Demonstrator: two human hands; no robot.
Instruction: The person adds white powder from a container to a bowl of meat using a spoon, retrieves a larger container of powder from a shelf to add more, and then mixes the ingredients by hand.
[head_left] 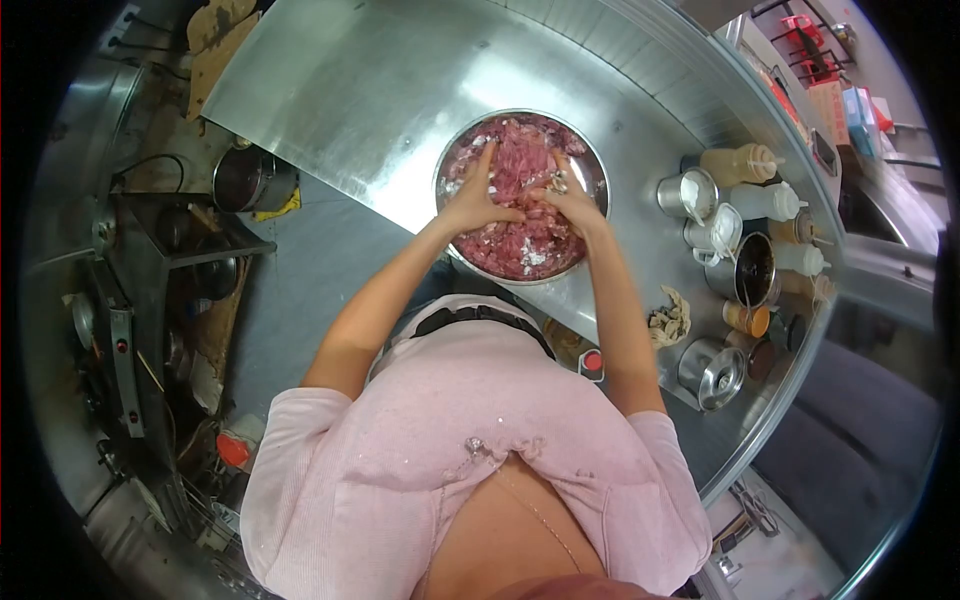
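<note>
A round steel bowl (438, 190) stands on the metal counter, filled with sliced raw meat (522, 155). Patches of white powder (535, 258) lie on the meat, mostly towards the near side. My left hand (478, 203) grips the meat at the bowl's left, thumb pointing inward and fingertips partly sunk in. Opposite it, my right hand (572, 203) has its fingers curled into the meat, with bits of white powder and meat stuck to them. A mound of meat lies between both hands.
Along the counter's right side stand squeeze bottles (770, 202), steel cups of white powder (690, 192), a pot of dark sauce (755, 270) and a lidded steel pot (712, 372). A crumpled cloth (670, 318) lies nearby. At left are a stove (120, 350) and a large pot (250, 180).
</note>
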